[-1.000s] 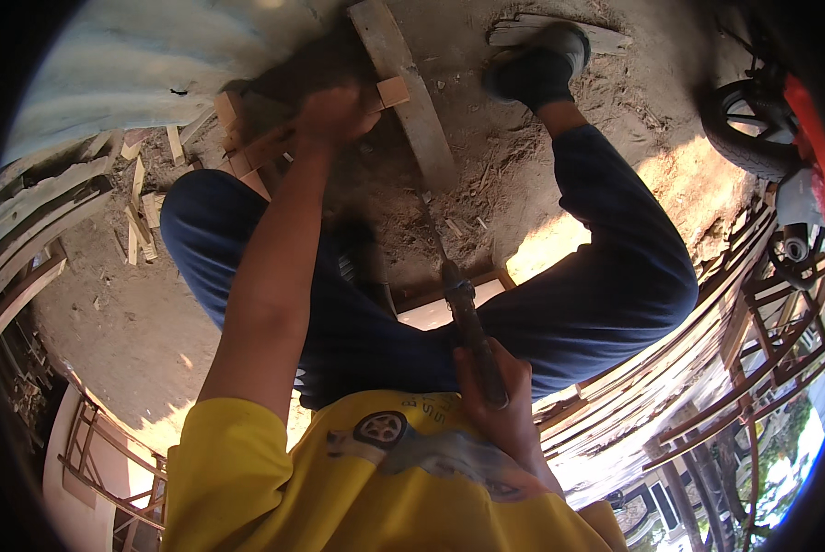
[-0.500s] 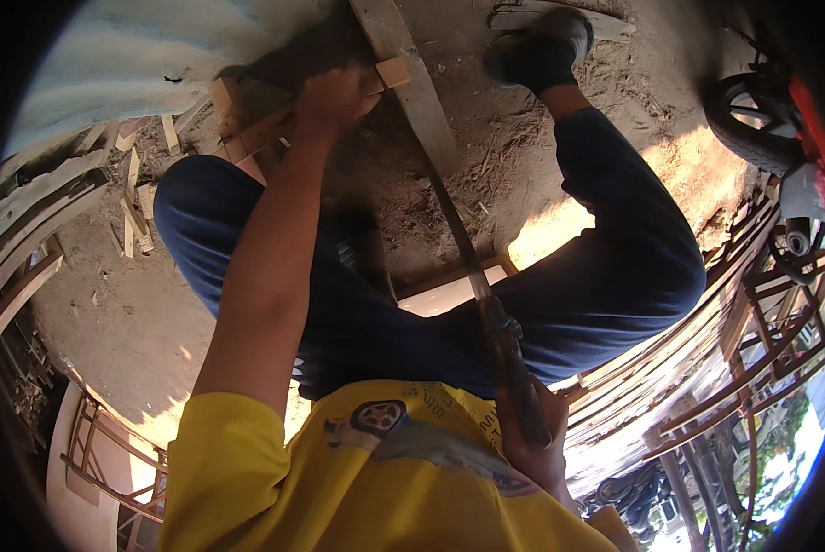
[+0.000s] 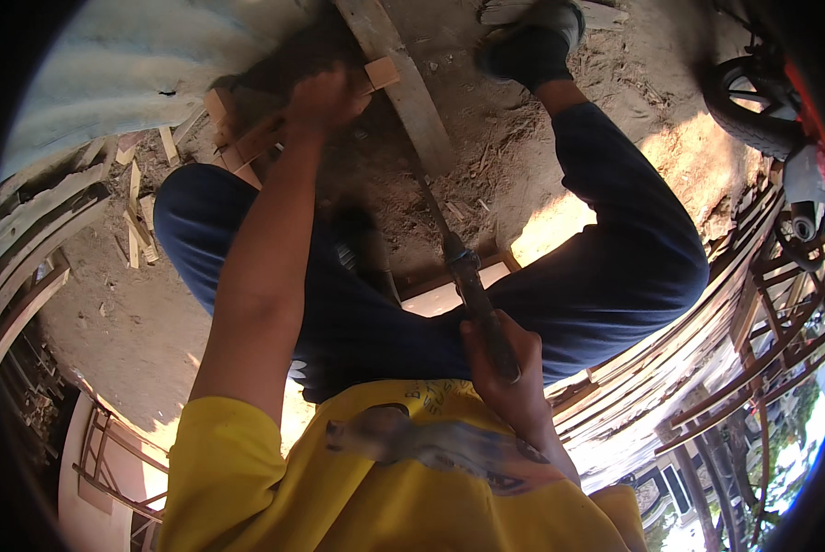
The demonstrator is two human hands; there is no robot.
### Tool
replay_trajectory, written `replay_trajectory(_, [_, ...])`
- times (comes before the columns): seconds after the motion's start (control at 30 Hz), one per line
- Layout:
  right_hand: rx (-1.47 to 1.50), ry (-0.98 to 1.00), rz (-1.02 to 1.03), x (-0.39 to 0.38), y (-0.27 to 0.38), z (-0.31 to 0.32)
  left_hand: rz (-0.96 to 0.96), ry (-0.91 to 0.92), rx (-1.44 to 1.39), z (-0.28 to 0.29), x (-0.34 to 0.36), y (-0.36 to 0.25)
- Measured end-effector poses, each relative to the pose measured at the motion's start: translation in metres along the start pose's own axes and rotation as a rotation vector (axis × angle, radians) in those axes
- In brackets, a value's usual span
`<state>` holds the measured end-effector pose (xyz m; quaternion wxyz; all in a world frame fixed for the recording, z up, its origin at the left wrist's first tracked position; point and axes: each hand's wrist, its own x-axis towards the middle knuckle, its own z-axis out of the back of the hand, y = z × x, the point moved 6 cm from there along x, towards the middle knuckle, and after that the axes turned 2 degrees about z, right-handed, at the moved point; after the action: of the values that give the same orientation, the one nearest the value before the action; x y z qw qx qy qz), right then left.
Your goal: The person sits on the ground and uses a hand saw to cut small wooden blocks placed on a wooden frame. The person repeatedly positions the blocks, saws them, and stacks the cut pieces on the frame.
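At far left-centre, your left hand point(image 3: 323, 101) grips a wooden strip point(image 3: 382, 74); nearer and right, your right hand point(image 3: 525, 370) encircles a straight-handled saw point(image 3: 470, 283).

An open-air woodworking yard: timber offcuts point(image 3: 134, 219) litter bare dirt ground point(image 3: 122, 317) near stacked boards point(image 3: 49, 225), while brown frames point(image 3: 764, 382) stand at right, close to a motorcycle (red-bodied point(image 3: 813, 138), partly in view), with green foliage point(image 3: 803, 442) beyond.

Dark-handled long-bladed tool point(image 3: 473, 290) slanting forward-left; brown wood strip point(image 3: 382, 73), squared end over grey plank point(image 3: 419, 115).
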<state>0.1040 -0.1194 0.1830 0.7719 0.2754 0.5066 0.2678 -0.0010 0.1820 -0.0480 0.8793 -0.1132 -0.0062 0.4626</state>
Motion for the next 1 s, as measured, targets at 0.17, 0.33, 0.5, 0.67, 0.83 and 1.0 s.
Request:
replay_trajectory(0.17, [-0.027,-0.018,0.042,-0.014,0.004,0.02,-0.001,0.02,0.02,-0.003,-0.009,-0.006])
replay_trajectory(0.33, [0.025,0.02,0.04,-0.007,0.002,0.0,0.032,0.091,0.01,0.0,-0.005,-0.009])
replay_trajectory(0.5, [-0.049,-0.017,0.184,0.0,-0.005,0.01,-0.023,0.187,-0.163,0.005,-0.003,-0.003])
replay_trajectory(0.67, [0.062,-0.05,0.099,0.008,-0.014,0.025,0.262,0.312,-0.651,-0.004,0.004,0.035])
replay_trajectory(0.83, [0.057,-0.06,0.126,0.008,-0.005,0.013,0.517,0.234,-0.327,0.007,0.015,0.017])
replay_trajectory(1.0, [-0.008,-0.006,0.093,0.008,-0.005,0.012,0.462,0.081,-0.138,-0.007,0.013,0.014])
